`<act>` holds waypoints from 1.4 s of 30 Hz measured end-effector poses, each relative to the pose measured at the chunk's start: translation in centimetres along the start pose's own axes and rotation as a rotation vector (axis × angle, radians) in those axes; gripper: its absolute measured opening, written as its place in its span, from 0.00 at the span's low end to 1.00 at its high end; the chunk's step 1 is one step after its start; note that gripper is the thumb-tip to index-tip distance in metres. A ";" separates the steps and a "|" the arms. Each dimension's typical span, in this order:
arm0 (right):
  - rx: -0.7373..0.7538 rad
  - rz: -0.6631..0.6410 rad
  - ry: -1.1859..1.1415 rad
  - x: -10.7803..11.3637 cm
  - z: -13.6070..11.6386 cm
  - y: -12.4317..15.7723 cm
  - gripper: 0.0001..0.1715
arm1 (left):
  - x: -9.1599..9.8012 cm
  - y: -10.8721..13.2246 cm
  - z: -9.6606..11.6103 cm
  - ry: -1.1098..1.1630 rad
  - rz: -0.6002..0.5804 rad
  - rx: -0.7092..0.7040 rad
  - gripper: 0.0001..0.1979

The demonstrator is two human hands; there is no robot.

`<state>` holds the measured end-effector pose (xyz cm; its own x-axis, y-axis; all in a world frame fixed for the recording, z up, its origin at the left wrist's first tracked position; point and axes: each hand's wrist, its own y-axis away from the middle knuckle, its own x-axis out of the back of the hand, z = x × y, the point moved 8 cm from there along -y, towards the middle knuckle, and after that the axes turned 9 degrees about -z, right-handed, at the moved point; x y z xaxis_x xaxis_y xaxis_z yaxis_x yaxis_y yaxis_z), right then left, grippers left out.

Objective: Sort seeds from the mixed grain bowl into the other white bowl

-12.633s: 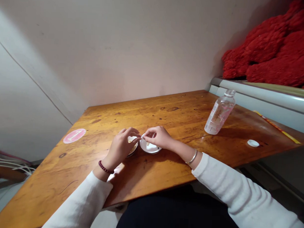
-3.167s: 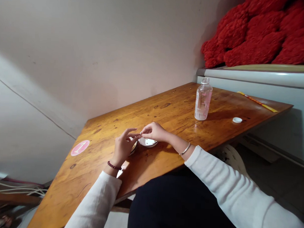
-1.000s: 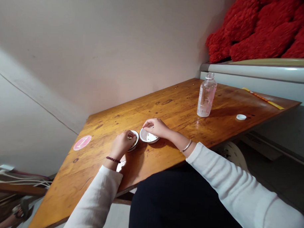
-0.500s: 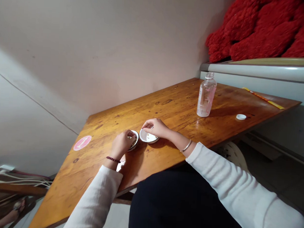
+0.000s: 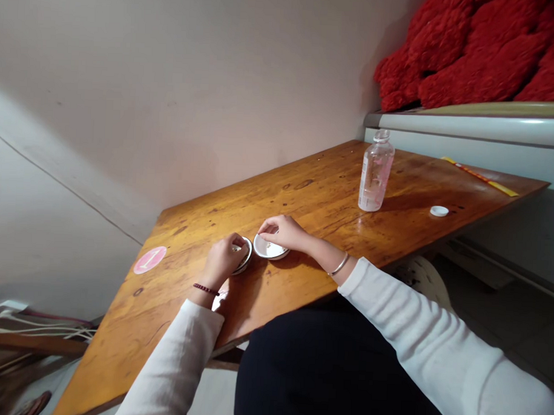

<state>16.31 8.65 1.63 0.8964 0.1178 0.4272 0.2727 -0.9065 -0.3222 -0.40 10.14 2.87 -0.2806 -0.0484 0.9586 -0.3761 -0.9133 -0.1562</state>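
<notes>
Near the middle of the frame, on the front part of a wooden table (image 5: 314,196), two small white dishes sit side by side, almost touching. The left hand (image 5: 224,260) lies over the left dish (image 5: 247,257), fingers curled down into it. Its fingertips are hidden behind the knuckles, so I cannot tell whether they pinch anything. The right hand (image 5: 284,232) arches over the right dish (image 5: 270,250), with thumb and forefinger pressed together above the dish's far left rim. There may be something tiny between them, but it is too small to make out. A few small specks lie inside the right dish.

A dark beaded bracelet (image 5: 206,288) circles the left wrist and a thin bangle (image 5: 340,265) the right; both sleeves are white.

Toward the upper right, a clear plastic bottle (image 5: 375,177) stands upright without its top, and a white cap (image 5: 439,211) lies well apart from it near the table's right edge. A round pink sticker (image 5: 150,259) lies on the wood at centre left. A red plush heap (image 5: 477,51) fills the upper right corner.
</notes>
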 end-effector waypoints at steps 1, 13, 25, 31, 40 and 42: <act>0.001 0.000 0.003 0.0 0.0 0.0 0.07 | 0.0 0.0 0.1 -0.001 0.004 0.004 0.05; 0.026 -0.027 0.019 -0.2 -1.1 0.3 0.07 | 1.9 1.2 3.4 0.251 0.134 -0.243 0.07; 0.043 -0.019 0.006 0.0 -1.3 0.4 0.07 | 1.9 1.2 3.2 0.287 0.168 -0.280 0.08; 0.048 -0.005 -0.004 0.0 -1.1 0.3 0.07 | 2.0 1.2 3.4 0.287 0.157 -0.277 0.09; 0.059 -0.017 -0.022 0.0 -1.5 0.3 0.08 | 1.6 0.9 3.1 0.434 0.134 -0.305 0.09; 0.060 -0.010 -0.050 0.0 -1.4 0.3 0.08 | 1.3 0.6 2.8 0.520 0.088 -0.293 0.11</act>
<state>15.93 7.86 2.75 0.9095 0.1486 0.3883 0.3012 -0.8793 -0.3690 1.48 8.40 4.64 -0.6890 0.1532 0.7084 -0.5387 -0.7621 -0.3592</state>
